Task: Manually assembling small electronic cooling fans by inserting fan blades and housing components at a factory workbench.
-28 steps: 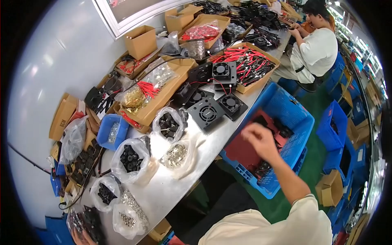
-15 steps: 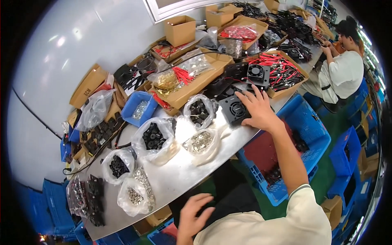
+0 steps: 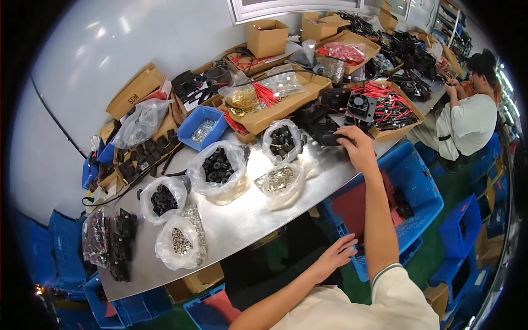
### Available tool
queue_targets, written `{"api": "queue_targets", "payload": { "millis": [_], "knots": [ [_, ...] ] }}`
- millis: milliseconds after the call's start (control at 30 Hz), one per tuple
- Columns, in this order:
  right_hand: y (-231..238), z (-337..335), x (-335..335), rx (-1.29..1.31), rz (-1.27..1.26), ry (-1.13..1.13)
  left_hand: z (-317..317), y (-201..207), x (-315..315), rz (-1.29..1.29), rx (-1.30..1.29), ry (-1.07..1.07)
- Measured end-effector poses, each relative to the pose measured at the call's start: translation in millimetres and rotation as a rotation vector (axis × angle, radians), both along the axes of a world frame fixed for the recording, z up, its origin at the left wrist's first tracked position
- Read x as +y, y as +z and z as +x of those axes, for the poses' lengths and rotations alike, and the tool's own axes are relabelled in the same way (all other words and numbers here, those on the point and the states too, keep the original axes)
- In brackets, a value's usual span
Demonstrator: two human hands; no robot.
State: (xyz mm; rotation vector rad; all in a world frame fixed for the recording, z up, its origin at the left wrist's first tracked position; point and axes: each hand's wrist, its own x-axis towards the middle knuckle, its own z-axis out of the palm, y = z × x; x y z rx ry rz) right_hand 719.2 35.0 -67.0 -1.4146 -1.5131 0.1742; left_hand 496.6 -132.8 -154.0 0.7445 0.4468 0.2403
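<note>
My right hand (image 3: 358, 149) reaches to the table's right side, its fingers bent and closed at the edge of a flat black part (image 3: 324, 133). My fingers partly cover that part. Just behind it a small black fan (image 3: 360, 103) on a bracket rests at the edge of a carton of red and black leads (image 3: 388, 104). My left hand (image 3: 337, 256) hangs in front of the table, beside the near edge of a blue crate (image 3: 410, 225). Its fingers are stretched out and hold nothing.
Bags of black plastic parts (image 3: 217, 168) and metal fittings (image 3: 280, 180) stand on the metal table (image 3: 231, 231). A blue bin (image 3: 202, 127) and a cardboard tray (image 3: 286, 102) are behind them. Another person (image 3: 467, 118) sits at the far right.
The view has shifted. My right hand has gone from spread over a black fan panel to bent fingers at a black part's edge. My left hand has moved right, toward the blue crate.
</note>
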Motion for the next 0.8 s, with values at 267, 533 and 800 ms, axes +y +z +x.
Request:
{"api": "queue_targets", "payload": {
  "millis": [267, 533, 800],
  "knots": [
    [25.7, -5.8, -13.7, 1.442, 0.304, 0.516, 23.5, -14.0, -13.2, -0.368, -0.229, -0.064],
    [74.4, -22.8, 19.8, 1.65, 0.435, 0.751, 3.9, -14.2, -52.1, -0.78, -0.509, -0.219],
    [85.4, -77.9, 1.6, 1.597, 0.212, 0.868, -48.1, 67.4, -9.0, -0.245, 0.164, -0.157]
  ]
}}
